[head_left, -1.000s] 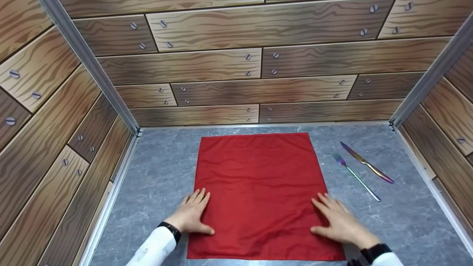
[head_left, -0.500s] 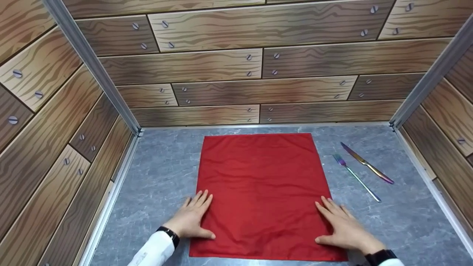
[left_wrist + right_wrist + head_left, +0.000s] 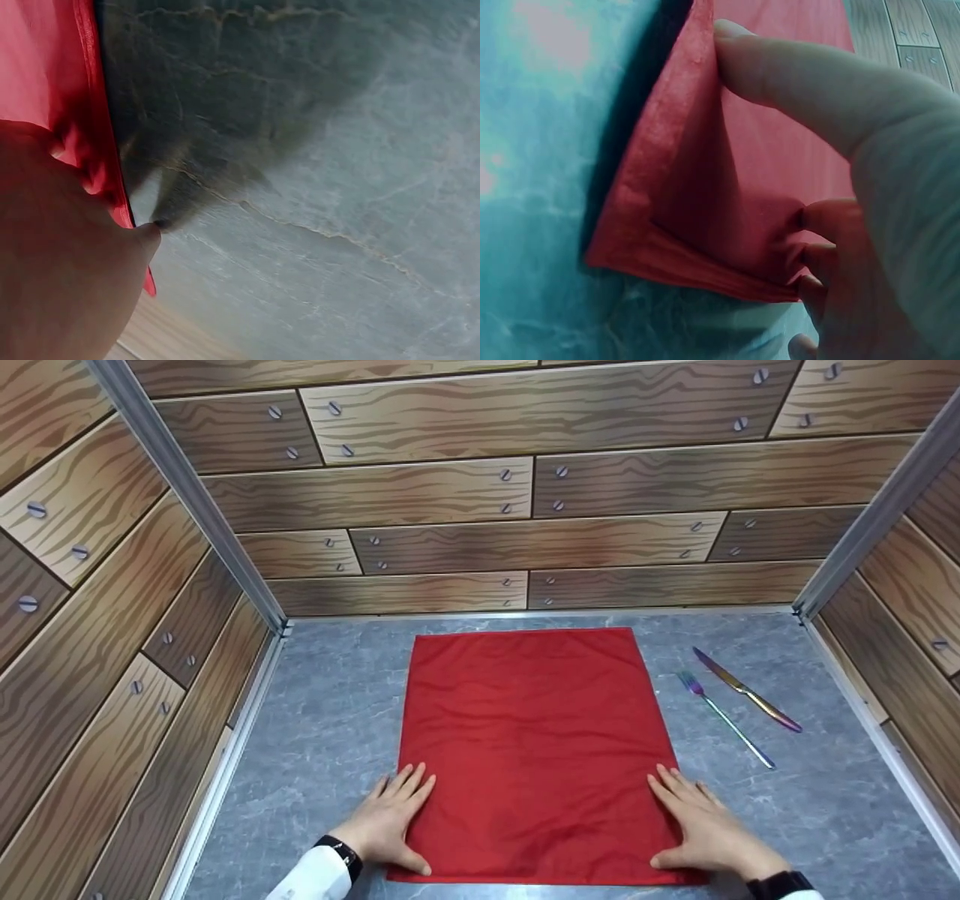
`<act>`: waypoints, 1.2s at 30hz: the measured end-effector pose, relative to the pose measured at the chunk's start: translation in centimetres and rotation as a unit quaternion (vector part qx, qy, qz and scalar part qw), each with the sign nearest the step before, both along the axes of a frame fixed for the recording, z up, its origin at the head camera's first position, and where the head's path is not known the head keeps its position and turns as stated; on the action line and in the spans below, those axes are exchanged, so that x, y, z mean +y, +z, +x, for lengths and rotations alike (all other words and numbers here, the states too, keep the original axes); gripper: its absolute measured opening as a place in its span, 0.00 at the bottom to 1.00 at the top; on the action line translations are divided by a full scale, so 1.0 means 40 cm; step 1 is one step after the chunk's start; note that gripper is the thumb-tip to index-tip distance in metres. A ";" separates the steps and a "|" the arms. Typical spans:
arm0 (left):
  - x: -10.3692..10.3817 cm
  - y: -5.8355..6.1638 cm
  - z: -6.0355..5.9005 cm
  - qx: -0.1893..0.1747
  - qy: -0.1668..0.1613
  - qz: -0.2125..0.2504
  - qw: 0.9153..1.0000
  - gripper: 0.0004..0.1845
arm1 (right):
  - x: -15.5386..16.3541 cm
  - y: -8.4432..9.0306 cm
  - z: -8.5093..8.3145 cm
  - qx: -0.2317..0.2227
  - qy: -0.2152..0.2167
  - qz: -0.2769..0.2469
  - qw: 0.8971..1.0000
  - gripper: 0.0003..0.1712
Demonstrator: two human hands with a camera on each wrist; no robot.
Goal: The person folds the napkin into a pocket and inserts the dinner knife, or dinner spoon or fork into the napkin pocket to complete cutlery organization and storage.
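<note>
A red cloth (image 3: 525, 735) lies spread on the grey marbled table, lightly creased, with more wrinkles toward its near edge. My left hand (image 3: 382, 821) rests on its lower left border, fingers spread and straight, thumb near the front corner. On the opposite border, my right hand (image 3: 709, 829) lies the same way, its thumb near the front right corner. In the right wrist view the thumb and fingertips touch the cloth (image 3: 772, 157), and its hem is slightly raised off the table. The left wrist view has the left hand (image 3: 67, 247) at the cloth's edge.
To the right of the cloth lie an iridescent fork (image 3: 724, 720) and a matching knife (image 3: 746, 690), both slanted. Wood-patterned panels (image 3: 450, 495) wall the table (image 3: 322, 697) at the back and both sides, with metal rails along the edges.
Both hands have slid toward me along the cloth's side edges, their thumbs now near the front corners. The cloth has shifted slightly to the right. The fork and knife lie as before.
</note>
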State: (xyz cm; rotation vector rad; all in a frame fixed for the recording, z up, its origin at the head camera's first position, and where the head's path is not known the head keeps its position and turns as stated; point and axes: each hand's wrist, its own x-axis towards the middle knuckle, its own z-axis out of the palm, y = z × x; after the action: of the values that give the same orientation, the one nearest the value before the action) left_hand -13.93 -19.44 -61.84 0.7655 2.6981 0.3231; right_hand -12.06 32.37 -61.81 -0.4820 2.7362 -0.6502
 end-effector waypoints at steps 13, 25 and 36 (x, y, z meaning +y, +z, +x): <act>-0.001 0.010 -0.003 -0.006 -0.001 -0.013 1.000 0.75 | 0.008 0.000 -0.003 -0.006 -0.001 0.006 1.000 0.73; -0.002 0.055 -0.066 -0.051 0.036 0.042 0.997 0.52 | -0.008 0.035 -0.049 0.100 -0.042 0.026 0.994 0.40; -0.006 0.125 -0.240 -0.038 0.160 0.176 0.971 0.41 | 0.001 0.121 -0.259 0.150 -0.078 -0.064 0.983 0.24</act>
State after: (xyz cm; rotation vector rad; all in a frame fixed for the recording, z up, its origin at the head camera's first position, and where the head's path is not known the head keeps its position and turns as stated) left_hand -23.52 -19.68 -56.83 0.3860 2.7180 0.9069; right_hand -22.42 32.39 -56.96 -0.4272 3.0534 -0.8607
